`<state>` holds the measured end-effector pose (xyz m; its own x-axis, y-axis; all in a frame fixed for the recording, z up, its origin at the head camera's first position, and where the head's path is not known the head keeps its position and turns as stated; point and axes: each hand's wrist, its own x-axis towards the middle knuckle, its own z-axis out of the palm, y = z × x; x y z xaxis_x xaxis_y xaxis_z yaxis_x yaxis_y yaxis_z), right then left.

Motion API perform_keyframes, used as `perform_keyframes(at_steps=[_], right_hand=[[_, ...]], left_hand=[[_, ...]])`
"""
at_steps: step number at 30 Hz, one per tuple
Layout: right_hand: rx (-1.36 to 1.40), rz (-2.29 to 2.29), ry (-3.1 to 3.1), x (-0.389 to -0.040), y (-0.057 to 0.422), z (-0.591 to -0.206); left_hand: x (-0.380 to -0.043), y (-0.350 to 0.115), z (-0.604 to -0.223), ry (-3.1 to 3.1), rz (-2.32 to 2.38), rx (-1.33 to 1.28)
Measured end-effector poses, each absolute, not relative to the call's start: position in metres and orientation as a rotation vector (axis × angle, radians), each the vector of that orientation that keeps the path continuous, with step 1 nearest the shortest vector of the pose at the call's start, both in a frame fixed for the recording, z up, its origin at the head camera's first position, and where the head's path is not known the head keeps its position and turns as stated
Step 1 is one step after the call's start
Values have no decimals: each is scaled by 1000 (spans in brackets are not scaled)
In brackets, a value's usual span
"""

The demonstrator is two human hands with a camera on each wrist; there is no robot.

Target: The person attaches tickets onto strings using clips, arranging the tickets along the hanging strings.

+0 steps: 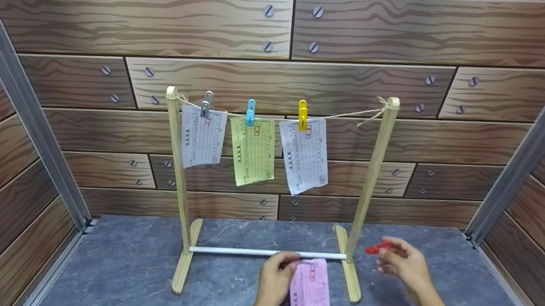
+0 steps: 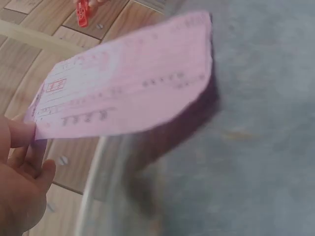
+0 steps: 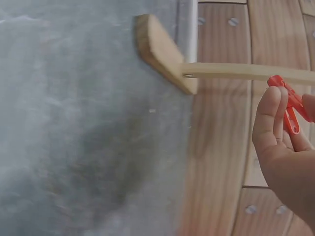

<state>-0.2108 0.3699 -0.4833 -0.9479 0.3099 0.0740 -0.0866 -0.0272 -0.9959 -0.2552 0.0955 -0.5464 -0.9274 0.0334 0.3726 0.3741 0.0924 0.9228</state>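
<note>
My left hand [image 1: 275, 279] pinches a pink printed slip [image 1: 312, 294] by its top corner, in front of the rack's white crossbar [image 1: 224, 251]. In the left wrist view the slip [image 2: 133, 83] stretches away from the thumb and fingers, its far end curving. Off to the right of the rack, my right hand [image 1: 405, 265] holds a red clothespin [image 1: 376, 247] between thumb and fingers. The right wrist view shows this clothespin [image 3: 289, 104] at the fingertips. From the string [image 1: 345, 115] hang a white slip [image 1: 202, 139], a green slip [image 1: 254, 154] and another white slip [image 1: 305, 158].
A grey clothespin [image 1: 206, 104], a blue clothespin [image 1: 251, 112] and a yellow clothespin [image 1: 302, 115] grip the hung slips. The rack's wooden posts [image 1: 372, 181] stand on flat feet [image 1: 348, 273] on the grey marbled table [image 1: 119, 268]. Wood-patterned walls [image 1: 214, 29] enclose the back and sides.
</note>
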Motion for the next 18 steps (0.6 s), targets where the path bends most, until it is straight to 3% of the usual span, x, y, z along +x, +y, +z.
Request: perform_keyframes(at_steps=[18], right_hand=[[76, 1958, -1989, -210, 361, -424]], left_hand=[[-268, 95, -473, -1969, -1377, -829]])
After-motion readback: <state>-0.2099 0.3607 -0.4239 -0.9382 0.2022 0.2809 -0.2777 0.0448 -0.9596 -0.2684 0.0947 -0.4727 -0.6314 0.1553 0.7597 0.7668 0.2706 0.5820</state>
